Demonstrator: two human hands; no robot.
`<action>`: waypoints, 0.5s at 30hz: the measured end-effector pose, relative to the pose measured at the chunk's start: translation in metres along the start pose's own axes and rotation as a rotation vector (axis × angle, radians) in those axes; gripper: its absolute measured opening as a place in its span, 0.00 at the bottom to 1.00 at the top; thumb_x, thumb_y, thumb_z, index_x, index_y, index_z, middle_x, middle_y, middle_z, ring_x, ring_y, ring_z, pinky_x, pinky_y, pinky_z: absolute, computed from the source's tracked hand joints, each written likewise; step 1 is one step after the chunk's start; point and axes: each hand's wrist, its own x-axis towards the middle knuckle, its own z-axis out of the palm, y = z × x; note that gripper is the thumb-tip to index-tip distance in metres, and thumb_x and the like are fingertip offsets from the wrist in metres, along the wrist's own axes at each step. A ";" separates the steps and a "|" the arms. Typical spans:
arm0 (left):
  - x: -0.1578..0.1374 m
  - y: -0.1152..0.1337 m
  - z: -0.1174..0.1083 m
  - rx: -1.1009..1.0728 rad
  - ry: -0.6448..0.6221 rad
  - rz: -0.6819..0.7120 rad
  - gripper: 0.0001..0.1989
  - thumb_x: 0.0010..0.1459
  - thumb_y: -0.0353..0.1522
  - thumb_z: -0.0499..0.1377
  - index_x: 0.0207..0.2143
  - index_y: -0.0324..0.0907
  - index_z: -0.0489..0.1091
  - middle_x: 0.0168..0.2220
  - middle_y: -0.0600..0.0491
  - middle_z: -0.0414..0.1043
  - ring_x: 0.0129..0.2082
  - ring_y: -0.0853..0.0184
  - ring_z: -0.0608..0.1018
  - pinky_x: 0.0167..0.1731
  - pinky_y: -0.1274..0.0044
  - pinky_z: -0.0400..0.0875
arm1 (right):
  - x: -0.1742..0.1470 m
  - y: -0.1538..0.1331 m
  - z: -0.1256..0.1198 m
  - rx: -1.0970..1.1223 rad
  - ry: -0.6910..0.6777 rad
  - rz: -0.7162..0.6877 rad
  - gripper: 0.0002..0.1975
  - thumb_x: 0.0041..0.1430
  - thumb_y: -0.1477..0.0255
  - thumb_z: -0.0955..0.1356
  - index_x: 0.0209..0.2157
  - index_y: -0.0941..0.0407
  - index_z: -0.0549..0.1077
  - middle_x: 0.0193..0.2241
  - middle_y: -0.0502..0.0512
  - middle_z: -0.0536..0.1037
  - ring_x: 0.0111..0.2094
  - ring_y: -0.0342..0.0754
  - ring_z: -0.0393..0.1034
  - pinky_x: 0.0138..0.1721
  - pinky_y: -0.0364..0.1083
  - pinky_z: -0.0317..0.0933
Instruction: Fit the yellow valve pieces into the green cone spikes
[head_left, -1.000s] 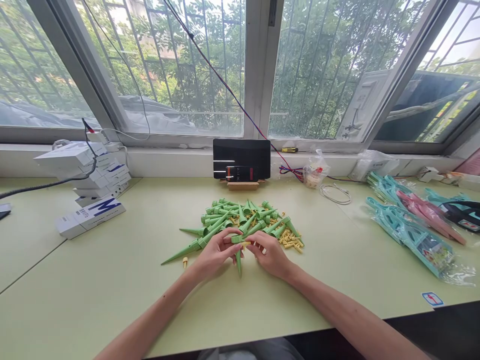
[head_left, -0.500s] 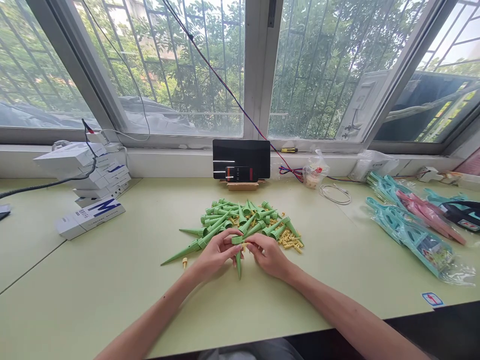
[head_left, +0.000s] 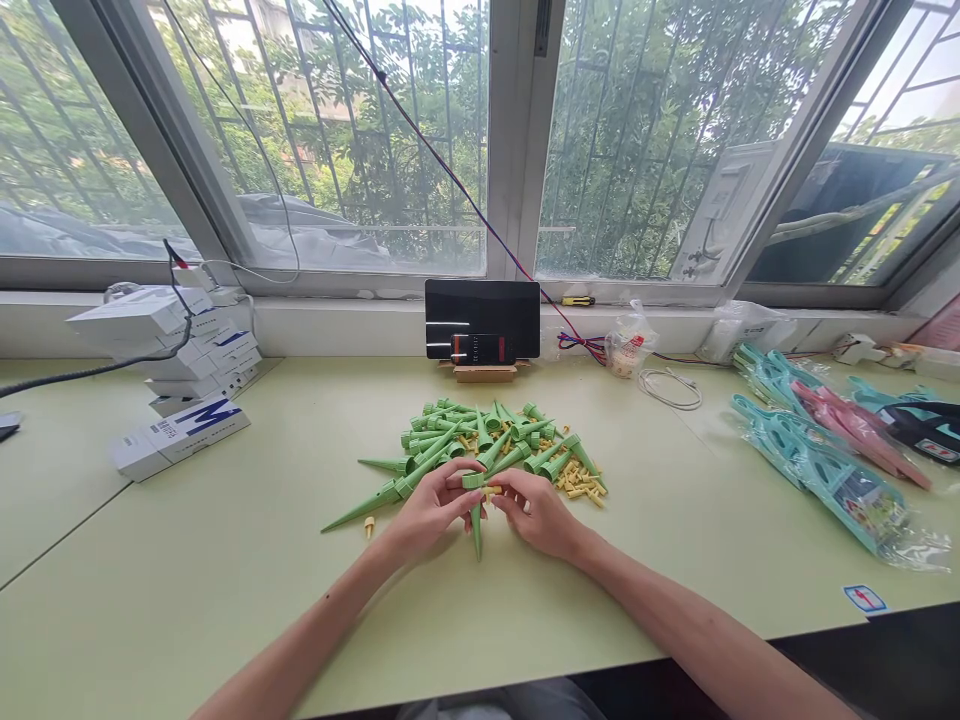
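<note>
My left hand (head_left: pixel 439 502) is closed round a green plastic plant watering spike (head_left: pixel 476 530), its ribbed cap up and its point down toward the table. Between the fingertips of my right hand (head_left: pixel 538 508) is a small yellow plastic valve piece (head_left: pixel 492 491), held against the side of the spike just under the cap. Beyond both hands lies a heap of green spikes (head_left: pixel 442 430). Several loose yellow pieces (head_left: pixel 583 480) are spread at the heap's right side. One yellow piece (head_left: pixel 369 526) stands alone, left of my left hand.
Behind the heap a phone (head_left: pixel 484 349) leans on a black screen (head_left: pixel 480 300) in a cardboard stand. White boxes (head_left: pixel 180 436) are stacked at left. Bagged teal and pink plastic items (head_left: pixel 825 460) lie at right. A coiled white cable (head_left: pixel 671 390) rests near the window sill.
The yellow piece between my right fingertips has tilted slightly and shows more of itself beside the spike. Both hands otherwise stay in place.
</note>
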 end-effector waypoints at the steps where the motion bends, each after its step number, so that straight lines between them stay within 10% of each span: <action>1: 0.000 0.000 0.000 0.000 -0.001 0.001 0.20 0.60 0.42 0.63 0.49 0.42 0.65 0.28 0.55 0.72 0.31 0.65 0.77 0.31 0.74 0.73 | 0.000 0.000 0.000 -0.002 -0.002 -0.001 0.08 0.67 0.71 0.65 0.44 0.57 0.74 0.34 0.56 0.78 0.30 0.46 0.70 0.31 0.44 0.65; 15: 0.000 0.000 0.000 0.026 0.008 -0.008 0.21 0.59 0.43 0.63 0.49 0.42 0.65 0.28 0.55 0.71 0.31 0.65 0.78 0.30 0.75 0.74 | 0.001 -0.003 0.000 -0.035 -0.009 0.028 0.10 0.68 0.70 0.63 0.43 0.58 0.74 0.32 0.55 0.78 0.29 0.45 0.68 0.32 0.44 0.62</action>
